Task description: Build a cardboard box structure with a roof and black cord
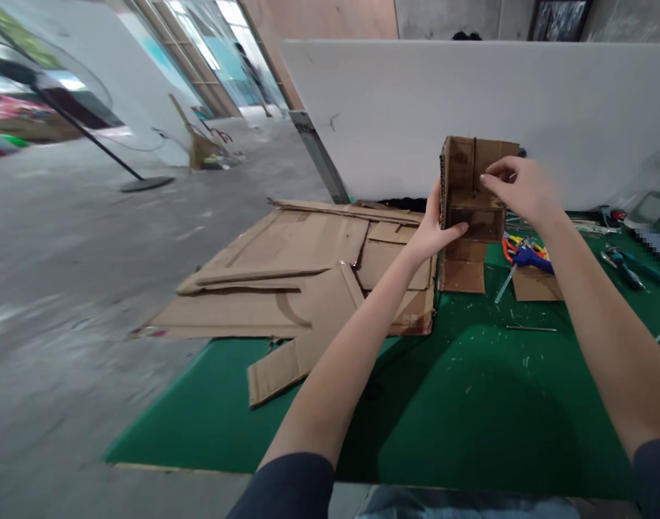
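Note:
My left hand (438, 231) grips a small cardboard box (475, 225) by its left side and lower front, with the thumb across the front. The box is held up above the table, with a shelf-like compartment in front and a taller back panel. A thin dark vertical line, a slot or a stick, runs down that panel. My right hand (514, 184) is at the panel's right side, thumb and fingers closed together in a pinch. What they hold, if anything, is too small to make out.
Flattened cardboard sheets (308, 241) and a cut cardboard piece (319, 317) cover the left of the green table (470, 411). On the right lie a blue glue gun (532, 259), pliers (625, 268), a thin metal rod (531, 329) and scraps. A white board (470, 94) stands behind.

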Available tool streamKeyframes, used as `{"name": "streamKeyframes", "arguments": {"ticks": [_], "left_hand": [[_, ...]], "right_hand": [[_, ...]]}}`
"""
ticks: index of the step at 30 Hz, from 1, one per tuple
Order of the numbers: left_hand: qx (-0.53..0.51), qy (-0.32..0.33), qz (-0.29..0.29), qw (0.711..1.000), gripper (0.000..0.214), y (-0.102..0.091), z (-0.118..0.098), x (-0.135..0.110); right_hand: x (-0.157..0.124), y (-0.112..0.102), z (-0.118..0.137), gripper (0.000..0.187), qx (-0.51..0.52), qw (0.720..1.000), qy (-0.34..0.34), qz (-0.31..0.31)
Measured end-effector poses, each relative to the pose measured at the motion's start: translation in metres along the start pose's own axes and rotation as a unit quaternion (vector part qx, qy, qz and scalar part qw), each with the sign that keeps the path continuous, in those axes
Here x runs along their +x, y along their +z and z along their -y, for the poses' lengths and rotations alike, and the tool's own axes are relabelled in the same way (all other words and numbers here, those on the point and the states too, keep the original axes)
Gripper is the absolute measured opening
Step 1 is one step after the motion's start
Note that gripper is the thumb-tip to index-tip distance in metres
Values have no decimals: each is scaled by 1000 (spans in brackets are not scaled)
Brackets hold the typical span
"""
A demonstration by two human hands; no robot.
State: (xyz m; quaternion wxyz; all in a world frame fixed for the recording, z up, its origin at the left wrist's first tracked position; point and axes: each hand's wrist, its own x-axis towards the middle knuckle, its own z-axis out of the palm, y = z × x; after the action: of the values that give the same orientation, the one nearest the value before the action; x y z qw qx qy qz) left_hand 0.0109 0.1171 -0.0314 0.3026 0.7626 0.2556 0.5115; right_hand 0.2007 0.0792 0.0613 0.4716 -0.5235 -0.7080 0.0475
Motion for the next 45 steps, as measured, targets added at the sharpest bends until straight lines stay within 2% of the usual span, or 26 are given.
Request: {"name": "streamKeyframes", "arguments": {"ticks": [8,13,18,25,28,33,39,45], "left_hand": [[-5,-8,-2,1000,94,-1,-2,0],[-7,1,3,1000,91,-2,-1,0],[-1,3,15,1000,92,-4,5,1],[3,12,14,1000,93,-4,2,2],[16,-21,13,1000,89,-5,-5,2],[38,-87,4,996,80,-4,-16,1],[33,-77,-18,996,78,-2,-19,1],[38,-67,-14,997,79,-3,-18,1]], "right_hand": [[3,-6,-3,12,-23,999,-1,-22],[2,-11,-13,24,-4,999,-26,-20],[1,-4,-23,30,35,999,-27,-15],[0,4,-22,22,76,997,-15,6],[-1,4,-19,17,69,997,-23,11],[-4,4,-14,8,23,998,-20,55],[-8,0,-12,4,15,998,-38,53],[-10,3,-19,5,15,998,-56,33]]}}
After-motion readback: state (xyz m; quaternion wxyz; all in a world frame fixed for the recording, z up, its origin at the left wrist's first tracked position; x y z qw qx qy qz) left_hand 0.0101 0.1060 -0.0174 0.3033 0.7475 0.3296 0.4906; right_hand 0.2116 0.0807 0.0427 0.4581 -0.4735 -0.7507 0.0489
